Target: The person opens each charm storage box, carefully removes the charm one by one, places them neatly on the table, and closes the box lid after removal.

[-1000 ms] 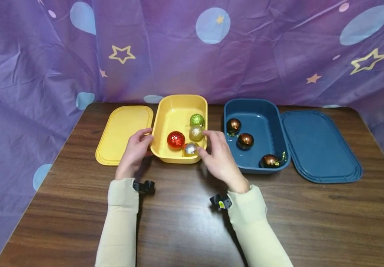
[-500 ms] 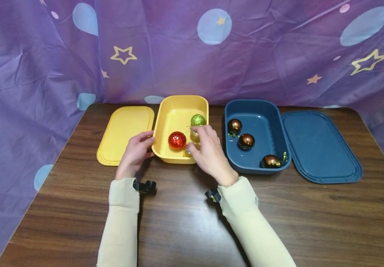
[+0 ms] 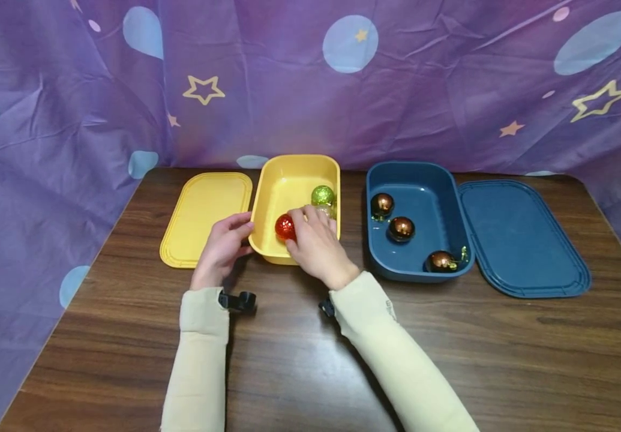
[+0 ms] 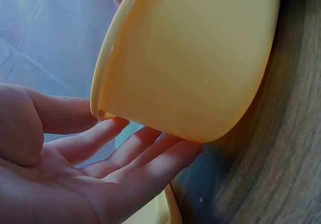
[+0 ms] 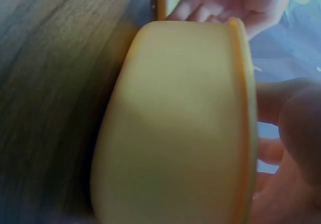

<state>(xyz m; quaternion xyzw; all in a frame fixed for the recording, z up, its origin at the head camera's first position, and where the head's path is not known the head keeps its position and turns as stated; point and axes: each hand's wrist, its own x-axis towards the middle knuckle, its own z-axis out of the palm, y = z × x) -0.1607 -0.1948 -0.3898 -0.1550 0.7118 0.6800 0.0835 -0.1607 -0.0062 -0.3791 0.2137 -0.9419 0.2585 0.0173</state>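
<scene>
In the head view my right hand (image 3: 318,246) reaches over the near right part of a yellow box (image 3: 272,180). Its thumb and forefinger lie on opposite sides of a shiny red bauble (image 3: 284,227) inside. A green glitter bauble (image 3: 323,195) sits behind that hand, with a pale gold bauble (image 3: 325,210) partly covered by the fingers; the silver one is hidden. The left hand (image 3: 225,246) touches the box's left side. In the left wrist view, extended fingers (image 4: 150,158) rest along the outer wall and the thumb meets the rim. The right wrist view hides the right fingertips behind the wall.
A blue box (image 3: 420,180) at the right holds brown baubles (image 3: 401,228). Its blue lid (image 3: 523,240) lies beside it on the right. The yellow lid (image 3: 207,216) lies left of the yellow box. A purple curtain (image 3: 267,90) hangs behind the wooden table (image 3: 283,360).
My right hand has moved left from the yellow box's right side, across the silver bauble to the red one. The left hand stays at the box's left side.
</scene>
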